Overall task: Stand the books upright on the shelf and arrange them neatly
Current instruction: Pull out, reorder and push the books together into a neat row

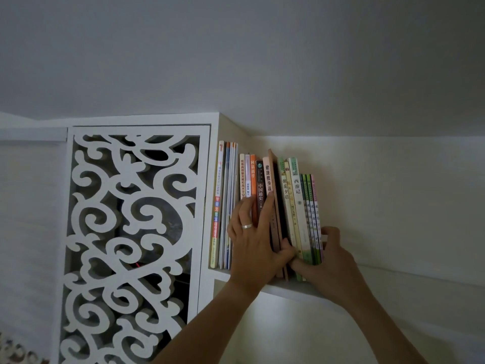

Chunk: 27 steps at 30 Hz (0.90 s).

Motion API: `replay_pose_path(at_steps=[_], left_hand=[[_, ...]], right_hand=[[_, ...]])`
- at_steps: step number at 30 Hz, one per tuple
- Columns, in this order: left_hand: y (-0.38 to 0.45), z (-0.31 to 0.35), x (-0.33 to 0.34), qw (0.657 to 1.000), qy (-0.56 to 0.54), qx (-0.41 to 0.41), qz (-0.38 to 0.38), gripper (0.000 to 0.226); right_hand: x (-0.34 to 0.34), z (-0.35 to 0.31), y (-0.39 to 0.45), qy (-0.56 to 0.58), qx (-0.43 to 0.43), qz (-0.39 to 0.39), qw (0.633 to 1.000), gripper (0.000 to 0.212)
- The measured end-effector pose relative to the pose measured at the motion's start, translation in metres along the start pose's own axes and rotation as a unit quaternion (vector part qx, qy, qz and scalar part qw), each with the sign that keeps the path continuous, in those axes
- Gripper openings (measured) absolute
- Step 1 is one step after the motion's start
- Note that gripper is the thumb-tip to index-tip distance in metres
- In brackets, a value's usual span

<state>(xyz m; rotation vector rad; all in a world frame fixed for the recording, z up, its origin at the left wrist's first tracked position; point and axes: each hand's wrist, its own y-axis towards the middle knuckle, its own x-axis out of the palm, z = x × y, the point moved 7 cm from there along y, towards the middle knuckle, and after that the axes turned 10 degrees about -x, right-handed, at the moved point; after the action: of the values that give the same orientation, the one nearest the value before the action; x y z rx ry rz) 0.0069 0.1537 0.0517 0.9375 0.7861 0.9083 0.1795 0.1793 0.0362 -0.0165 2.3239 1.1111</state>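
White shelf (pixel 294 288) carries the row of books (pixel 265 206), all roughly upright, spines out, running from the cabinet wall at 9 o'clock to the thin green and pink paperbacks (pixel 313 219) at 3 o'clock.

Left hand (pixel 252 232): fingers spread flat against the middle spines, ring visible, thumb hooked round the foot of the salmon-coloured book (pixel 275 206). A flat press, not a closed grasp. Right hand (pixel 329 258): thumb at the front of the thin paperbacks' base, fingers wrapped behind the end of the row, loosely pinching that end bundle.

Step in hand, my read: squaring up and closing gaps.
- Salmon book tilts and stands proud of its neighbours; a dark gap sits just to its 3 o'clock. Tip it vertical first, then slide the right bundle toward 9 o'clock to close the gap.
- Push low, near the shelf, so the thin paperbacks don't buckle or fan.
- Keep the left palm as a flat stop so spines end up flush at the front edge.
- No bookend visible at the 3 o'clock end; the thin ones probably slump if released loose.

Unclear:
- Book feet behind both hands are hidden.
- Right fingertips are hidden behind the last book.
- Dim light; smaller spine print unreadable.
- Behind the white fretwork cabinet door (pixel 131 219) only dark shapes.
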Motion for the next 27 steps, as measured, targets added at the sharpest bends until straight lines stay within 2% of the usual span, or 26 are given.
replay_pose_path(at_steps=[7, 10, 12, 16, 18, 20, 24, 27], left_hand=[[-0.004, 0.005, -0.007, 0.997, -0.066, 0.017, 0.022, 0.094], [-0.007, 0.016, -0.010, 0.995, -0.086, -0.040, 0.027, 0.087], [-0.007, 0.028, -0.011, 0.993, -0.068, -0.087, 0.048, 0.074], [0.001, 0.036, -0.015, 0.983, -0.042, -0.154, 0.092, 0.031], [0.006, 0.033, -0.015, 0.984, -0.035, -0.166, 0.060, 0.021], [0.010, 0.036, -0.017, 0.989, -0.012, -0.147, 0.014, 0.025], [0.009, 0.043, -0.033, 0.990, -0.079, -0.118, -0.017, 0.023], [0.001, 0.034, -0.029, 0.979, -0.111, -0.152, -0.073, 0.028]], right_hand=[[0.004, -0.001, 0.000, -0.032, -0.037, 0.013, 0.999, 0.074], [0.006, 0.002, 0.002, -0.043, -0.042, 0.000, 0.998, 0.081], [0.007, 0.006, 0.004, -0.064, -0.040, -0.008, 0.997, 0.081], [0.008, 0.012, 0.006, -0.069, -0.028, -0.013, 0.997, 0.083], [0.007, 0.011, 0.006, -0.063, -0.027, -0.010, 0.998, 0.086], [0.006, 0.009, 0.005, -0.058, -0.031, -0.008, 0.998, 0.092], [0.008, 0.008, 0.005, -0.061, -0.019, -0.012, 0.998, 0.088], [0.009, 0.009, 0.006, -0.063, -0.015, -0.009, 0.998, 0.086]])
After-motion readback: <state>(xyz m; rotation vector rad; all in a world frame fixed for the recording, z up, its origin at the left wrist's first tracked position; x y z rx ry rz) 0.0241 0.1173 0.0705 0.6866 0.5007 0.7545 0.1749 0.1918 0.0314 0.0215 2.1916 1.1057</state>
